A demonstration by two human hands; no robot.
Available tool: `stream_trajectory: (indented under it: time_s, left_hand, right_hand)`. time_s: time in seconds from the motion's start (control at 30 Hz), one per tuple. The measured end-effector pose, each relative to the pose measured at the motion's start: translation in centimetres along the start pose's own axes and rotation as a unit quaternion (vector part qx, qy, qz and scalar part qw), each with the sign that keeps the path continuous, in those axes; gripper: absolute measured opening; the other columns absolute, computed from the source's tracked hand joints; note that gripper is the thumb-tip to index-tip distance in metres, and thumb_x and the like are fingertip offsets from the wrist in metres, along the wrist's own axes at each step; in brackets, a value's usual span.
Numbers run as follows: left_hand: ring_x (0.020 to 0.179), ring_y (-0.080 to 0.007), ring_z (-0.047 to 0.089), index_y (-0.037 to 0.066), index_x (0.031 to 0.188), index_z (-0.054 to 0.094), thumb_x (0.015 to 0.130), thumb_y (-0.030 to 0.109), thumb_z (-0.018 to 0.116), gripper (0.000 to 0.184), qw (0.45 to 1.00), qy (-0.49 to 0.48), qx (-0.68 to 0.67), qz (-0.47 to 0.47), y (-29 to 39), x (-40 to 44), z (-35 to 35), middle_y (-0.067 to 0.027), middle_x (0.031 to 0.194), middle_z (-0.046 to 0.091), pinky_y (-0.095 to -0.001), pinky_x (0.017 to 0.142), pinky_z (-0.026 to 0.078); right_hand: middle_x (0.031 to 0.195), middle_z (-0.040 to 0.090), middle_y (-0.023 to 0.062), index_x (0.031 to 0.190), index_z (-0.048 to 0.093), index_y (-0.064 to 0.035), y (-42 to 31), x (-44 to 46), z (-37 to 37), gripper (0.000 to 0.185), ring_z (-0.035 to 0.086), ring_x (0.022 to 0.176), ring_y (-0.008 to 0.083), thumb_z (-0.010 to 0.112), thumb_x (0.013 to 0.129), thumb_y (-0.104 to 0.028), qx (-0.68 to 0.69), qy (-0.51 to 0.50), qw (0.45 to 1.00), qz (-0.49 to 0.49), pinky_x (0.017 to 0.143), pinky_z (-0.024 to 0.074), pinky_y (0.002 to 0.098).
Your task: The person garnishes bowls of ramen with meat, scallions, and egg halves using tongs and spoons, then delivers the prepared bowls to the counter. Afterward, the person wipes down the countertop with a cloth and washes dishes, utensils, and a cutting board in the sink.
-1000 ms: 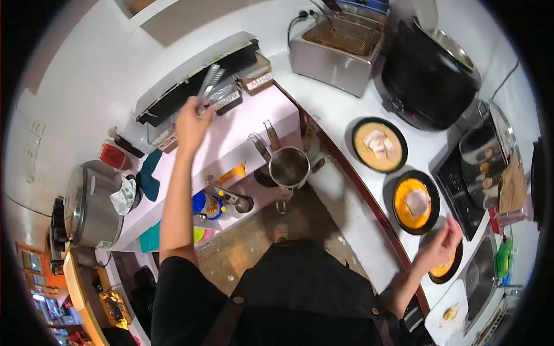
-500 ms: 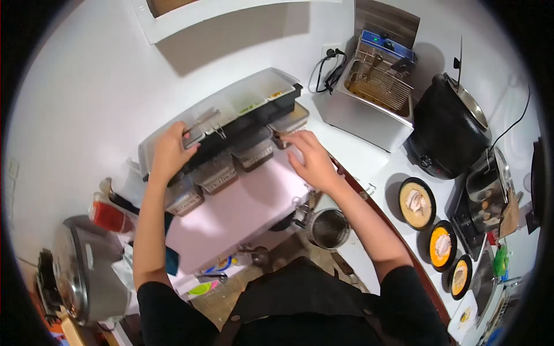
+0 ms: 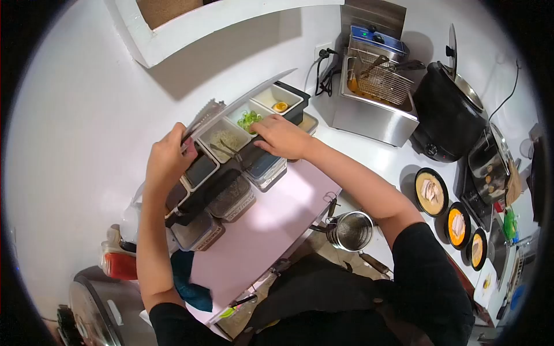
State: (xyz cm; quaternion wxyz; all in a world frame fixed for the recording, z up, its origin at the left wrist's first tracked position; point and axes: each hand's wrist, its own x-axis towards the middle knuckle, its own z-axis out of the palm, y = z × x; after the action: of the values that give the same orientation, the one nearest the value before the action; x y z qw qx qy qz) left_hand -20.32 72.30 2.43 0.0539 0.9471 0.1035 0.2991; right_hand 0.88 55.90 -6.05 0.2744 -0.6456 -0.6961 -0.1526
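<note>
My left hand (image 3: 167, 155) grips the raised clear lid (image 3: 245, 99) of a black condiment caddy (image 3: 193, 202) and holds it tilted up. My right hand (image 3: 283, 136) reaches over the caddy, its fingertips at the sliced green onions (image 3: 249, 120) in a white compartment and its thumb apart from the fingers. Beside the greens, a compartment holds pale sprouts (image 3: 224, 143) with metal tongs (image 3: 225, 151) lying across it. A halved egg (image 3: 280, 106) sits in the far right compartment.
Lidded containers (image 3: 231, 199) stand before the caddy on the pink counter (image 3: 259, 225), near a teal cloth (image 3: 189, 282). To the right are a deep fryer (image 3: 372, 121), a black soup pot (image 3: 447, 115) and three soup bowls (image 3: 431, 192). A strainer (image 3: 353, 230) is below.
My left hand has lifted the caddy's lid, uncovering the compartments. My right hand has moved left from the small containers to the green onions. The view has shifted.
</note>
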Motion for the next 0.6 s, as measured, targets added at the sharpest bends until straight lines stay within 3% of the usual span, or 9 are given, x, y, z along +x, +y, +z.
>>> stream_trajectory:
  time_s: [0.03, 0.13, 0.23, 0.27, 0.4, 0.53, 0.6]
  left_hand:
    - [0.069, -0.0360, 0.057, 0.003, 0.083, 0.044, 0.073, 0.005, 0.061, 0.020, 1.000, 0.004, -0.010, 0.005, -0.1, 0.2, -0.1, -0.0166, 0.074, 0.057, -0.0407, 0.057, 0.044]
    - [0.068, -0.0362, 0.057, 0.003, 0.083, 0.044, 0.073, 0.004, 0.061, 0.020, 1.000, 0.009, -0.023, 0.019, -0.6, 1.0, -0.7, -0.0169, 0.073, 0.056, -0.0406, 0.058, 0.044]
    - [0.068, -0.0360, 0.057, 0.002, 0.084, 0.044, 0.073, 0.005, 0.060, 0.020, 1.000, 0.009, -0.011, 0.020, -0.7, 1.4, -0.9, -0.0173, 0.073, 0.056, -0.0396, 0.060, 0.045]
    - [0.067, -0.0360, 0.057, 0.002, 0.084, 0.044, 0.073, 0.005, 0.060, 0.020, 1.000, 0.010, -0.007, 0.017, -0.7, 1.5, -0.9, -0.0175, 0.073, 0.056, -0.0393, 0.060, 0.045]
    - [0.066, -0.0353, 0.056, 0.001, 0.084, 0.044, 0.075, 0.005, 0.060, 0.019, 1.000, 0.016, -0.008, 0.000, 0.0, 1.1, -0.9, -0.0185, 0.073, 0.055, -0.0387, 0.060, 0.045]
    - [0.066, -0.0322, 0.057, 0.001, 0.085, 0.046, 0.079, 0.007, 0.058, 0.014, 0.999, -0.013, -0.016, -0.032, 1.0, -0.8, 0.4, -0.0166, 0.072, 0.055, -0.0397, 0.058, 0.044]
    - [0.066, -0.0317, 0.056, 0.000, 0.086, 0.046, 0.079, 0.004, 0.057, 0.014, 0.999, -0.040, 0.014, -0.028, 2.3, -2.3, 1.7, -0.0160, 0.073, 0.054, -0.0384, 0.060, 0.044]
  right_hand:
    - [0.086, 0.057, 0.0131, 0.096, 0.057, -0.0037, 0.4, 0.2, 0.3, 0.022, 0.054, 0.086, 0.0320, 0.062, 0.079, -0.016, -0.005, -0.012, 1.000, -0.016, 0.077, 0.0439, 0.0397]
    - [0.090, 0.063, 0.0114, 0.089, 0.061, -0.0036, 1.7, 1.7, -1.3, 0.017, 0.058, 0.092, 0.0279, 0.062, 0.078, -0.016, 0.057, -0.127, 0.988, 0.063, 0.080, 0.0444, 0.0382]
    - [0.086, 0.065, 0.0119, 0.086, 0.064, -0.0050, 3.1, 3.0, -2.1, 0.013, 0.061, 0.084, 0.0275, 0.061, 0.078, -0.015, 0.166, -0.096, 0.972, 0.134, 0.074, 0.0458, 0.0380]
    - [0.081, 0.064, 0.0129, 0.085, 0.064, -0.0059, 3.5, 3.4, -2.3, 0.011, 0.063, 0.077, 0.0279, 0.059, 0.077, -0.011, 0.181, -0.028, 0.979, 0.090, 0.070, 0.0466, 0.0381]
    - [0.085, 0.061, 0.0142, 0.088, 0.061, -0.0041, 1.5, 3.1, -5.6, 0.012, 0.058, 0.082, 0.0306, 0.061, 0.077, -0.008, 0.123, -0.002, 0.989, 0.087, 0.072, 0.0455, 0.0373]
    - [0.081, 0.053, 0.0136, 0.085, 0.055, -0.0014, -3.8, -4.5, -9.6, 0.010, 0.051, 0.084, 0.0319, 0.059, 0.076, -0.003, 0.106, 0.074, 0.990, 0.051, 0.077, 0.0424, 0.0396]
    - [0.082, 0.051, 0.0113, 0.085, 0.056, -0.0027, -7.3, -9.6, -12.3, 0.008, 0.050, 0.086, 0.0300, 0.058, 0.078, -0.006, 0.084, 0.074, 0.988, 0.110, 0.078, 0.0412, 0.0399]
